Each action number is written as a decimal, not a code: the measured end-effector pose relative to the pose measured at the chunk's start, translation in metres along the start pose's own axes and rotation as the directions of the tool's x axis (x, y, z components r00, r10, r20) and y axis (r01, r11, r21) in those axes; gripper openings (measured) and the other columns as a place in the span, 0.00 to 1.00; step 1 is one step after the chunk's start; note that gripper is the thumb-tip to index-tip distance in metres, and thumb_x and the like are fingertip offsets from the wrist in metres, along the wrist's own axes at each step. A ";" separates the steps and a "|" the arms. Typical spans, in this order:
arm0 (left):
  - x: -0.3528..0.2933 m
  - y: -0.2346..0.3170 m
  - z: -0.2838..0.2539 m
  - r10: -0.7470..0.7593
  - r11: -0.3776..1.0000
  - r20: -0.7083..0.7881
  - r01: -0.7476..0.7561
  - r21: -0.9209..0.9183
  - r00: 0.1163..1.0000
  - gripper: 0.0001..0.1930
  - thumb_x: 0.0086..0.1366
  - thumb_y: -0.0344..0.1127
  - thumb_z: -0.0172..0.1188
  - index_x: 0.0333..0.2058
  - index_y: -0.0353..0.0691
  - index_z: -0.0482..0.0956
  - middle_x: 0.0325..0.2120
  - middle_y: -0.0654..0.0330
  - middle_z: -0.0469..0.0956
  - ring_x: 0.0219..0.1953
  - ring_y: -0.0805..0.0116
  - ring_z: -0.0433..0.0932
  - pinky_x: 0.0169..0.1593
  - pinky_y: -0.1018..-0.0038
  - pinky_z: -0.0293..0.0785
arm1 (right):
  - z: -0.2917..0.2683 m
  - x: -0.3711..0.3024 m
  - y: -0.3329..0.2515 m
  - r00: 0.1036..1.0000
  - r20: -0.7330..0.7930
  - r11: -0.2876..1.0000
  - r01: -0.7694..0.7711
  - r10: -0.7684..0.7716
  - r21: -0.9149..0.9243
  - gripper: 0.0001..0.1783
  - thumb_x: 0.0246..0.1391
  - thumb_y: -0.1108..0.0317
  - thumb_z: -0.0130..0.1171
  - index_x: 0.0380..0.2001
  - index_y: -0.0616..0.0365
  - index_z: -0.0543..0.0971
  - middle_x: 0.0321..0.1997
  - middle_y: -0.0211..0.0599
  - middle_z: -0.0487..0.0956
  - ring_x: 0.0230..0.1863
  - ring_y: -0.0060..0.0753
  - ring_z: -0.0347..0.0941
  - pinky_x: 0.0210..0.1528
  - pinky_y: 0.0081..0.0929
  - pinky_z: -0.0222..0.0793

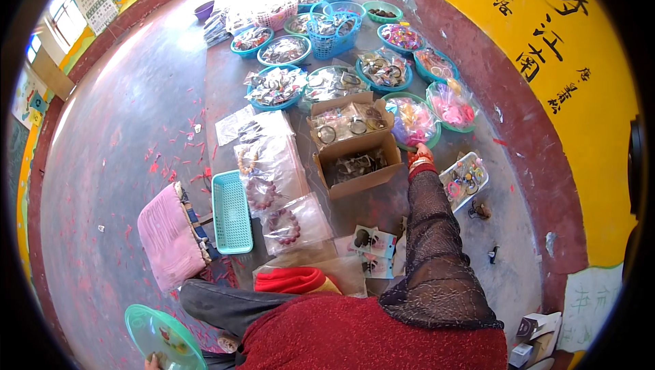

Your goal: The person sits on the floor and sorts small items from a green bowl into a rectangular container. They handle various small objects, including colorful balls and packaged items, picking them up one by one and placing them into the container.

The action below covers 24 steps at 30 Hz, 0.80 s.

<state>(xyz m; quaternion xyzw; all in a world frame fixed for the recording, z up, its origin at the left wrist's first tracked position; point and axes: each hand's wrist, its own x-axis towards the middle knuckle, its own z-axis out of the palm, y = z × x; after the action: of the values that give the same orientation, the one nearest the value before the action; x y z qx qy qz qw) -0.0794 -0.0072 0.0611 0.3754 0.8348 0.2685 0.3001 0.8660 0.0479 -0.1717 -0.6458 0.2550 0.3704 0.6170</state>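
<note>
At the lower left, my left hand (151,362) grips the edge of a translucent green plastic basin (144,317), held tilted; only some fingers show. My right arm, in a dark sheer sleeve, stretches forward. My right hand (421,153), with red and orange bands at the wrist, closes on the near rim of a green basin (431,139) that holds clear bags of purple, pink and yellow items. Left of this hand stands an open cardboard box (365,182) with dark items inside. To its right lies a white tray (472,195) of colourful small rings and bands.
Bagged goods fill several basins (276,106) and a blue basket (334,44) farther off. Beaded bracelets (284,227) lie on plastic bags beside an elongated turquoise basket (232,214). A pink cushion (164,237) sits at left. A yellow and maroon wall (539,158) bounds the right.
</note>
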 end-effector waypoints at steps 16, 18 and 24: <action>0.013 0.004 0.006 0.240 0.951 0.069 -0.220 -0.217 0.968 0.12 0.58 0.33 0.54 0.38 0.32 0.75 0.31 0.56 0.78 0.33 0.66 0.77 0.39 0.71 0.74 | -0.054 0.087 0.040 0.870 0.097 0.752 0.468 -0.483 -0.465 0.12 0.50 0.57 0.50 0.23 0.53 0.74 0.18 0.34 0.70 0.18 0.29 0.66 0.21 0.34 0.62; 0.019 0.009 0.017 0.278 0.924 0.050 -0.252 -0.288 0.959 0.10 0.58 0.32 0.54 0.36 0.31 0.74 0.28 0.56 0.78 0.30 0.66 0.78 0.37 0.72 0.75 | -0.064 0.122 0.045 0.910 0.236 0.886 0.395 -0.341 -0.243 0.11 0.52 0.57 0.51 0.24 0.51 0.74 0.18 0.30 0.69 0.19 0.29 0.65 0.22 0.32 0.64; 0.010 -0.022 0.004 0.261 0.950 0.061 -0.245 -0.192 0.963 0.06 0.57 0.27 0.54 0.33 0.31 0.74 0.28 0.56 0.78 0.30 0.68 0.78 0.36 0.74 0.75 | -0.079 0.079 0.064 0.938 0.129 0.939 0.333 -0.320 -0.091 0.04 0.50 0.63 0.52 0.24 0.45 0.70 0.22 0.25 0.67 0.27 0.27 0.66 0.25 0.33 0.72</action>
<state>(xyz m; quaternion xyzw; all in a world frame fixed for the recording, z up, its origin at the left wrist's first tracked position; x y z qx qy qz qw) -0.0920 -0.0106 0.0405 0.4612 0.7380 0.3641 0.3318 0.8759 -0.0266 -0.2763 -0.6908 0.0880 0.3120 0.6463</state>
